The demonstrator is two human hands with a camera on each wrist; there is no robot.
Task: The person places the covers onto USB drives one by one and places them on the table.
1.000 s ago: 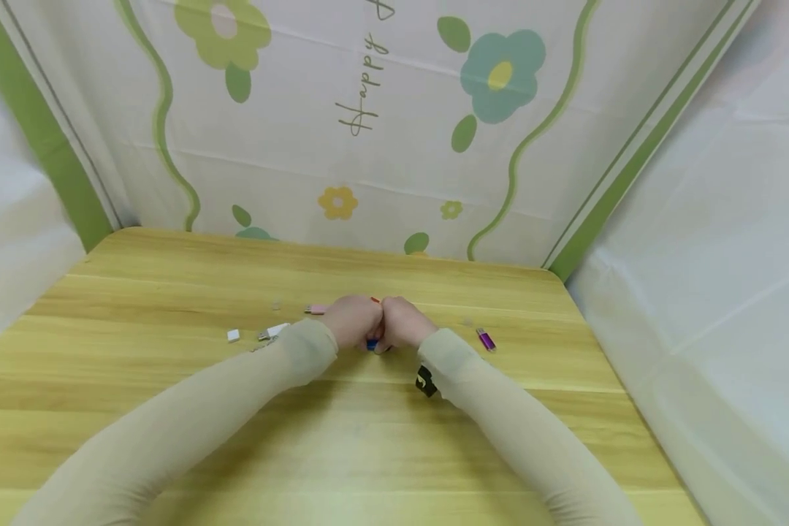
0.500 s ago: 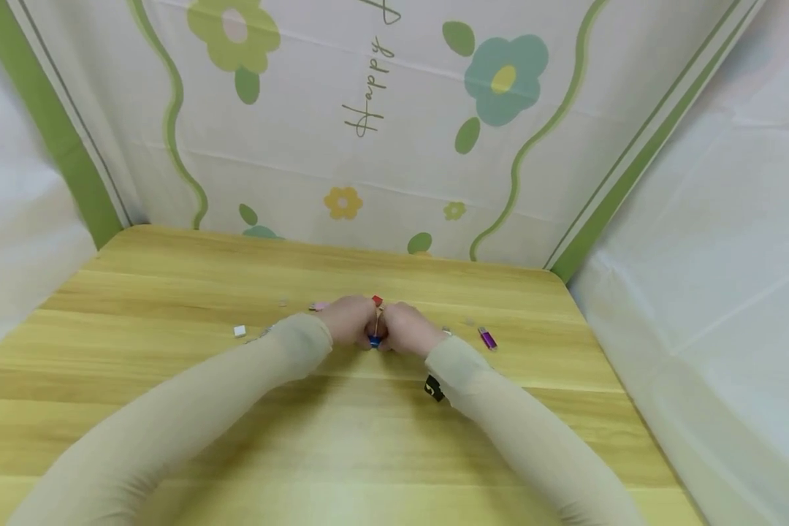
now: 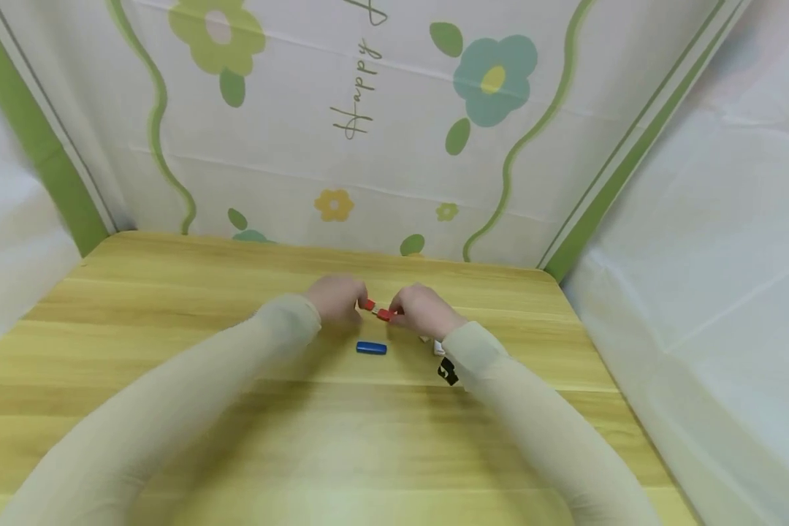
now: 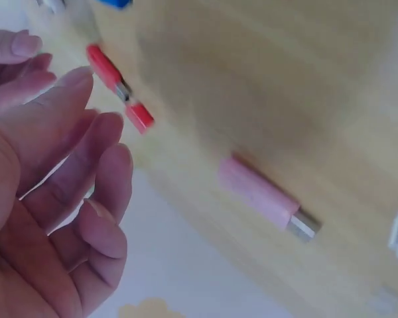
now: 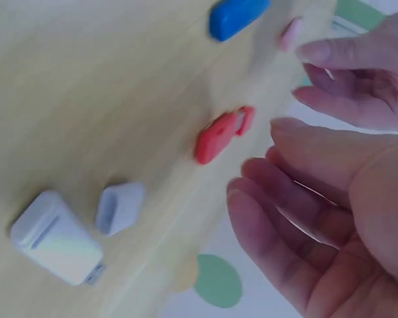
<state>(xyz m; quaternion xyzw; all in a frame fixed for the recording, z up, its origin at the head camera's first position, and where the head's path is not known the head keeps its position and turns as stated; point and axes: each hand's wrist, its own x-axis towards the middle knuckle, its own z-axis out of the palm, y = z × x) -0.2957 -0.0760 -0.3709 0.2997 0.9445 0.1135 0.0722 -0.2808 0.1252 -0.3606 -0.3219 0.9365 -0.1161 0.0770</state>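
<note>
My left arm [image 3: 177,405] and right arm [image 3: 532,424], both in pale long sleeves, reach forward from the lower corners and converge. My left hand [image 3: 335,298] and right hand [image 3: 426,310] face each other, near but apart, beyond the sleeve ends. The left fingers [image 4: 113,179] are loosely bent, with gaps between some; the right fingers [image 5: 252,212] curve likewise. Both wrist views show part of each palm.

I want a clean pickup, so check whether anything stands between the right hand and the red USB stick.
Nothing visible stands between the right hand and the red USB stick. The blue stick lies nearer the wearer and the white USB stick off to the side, both outside that gap.
</note>
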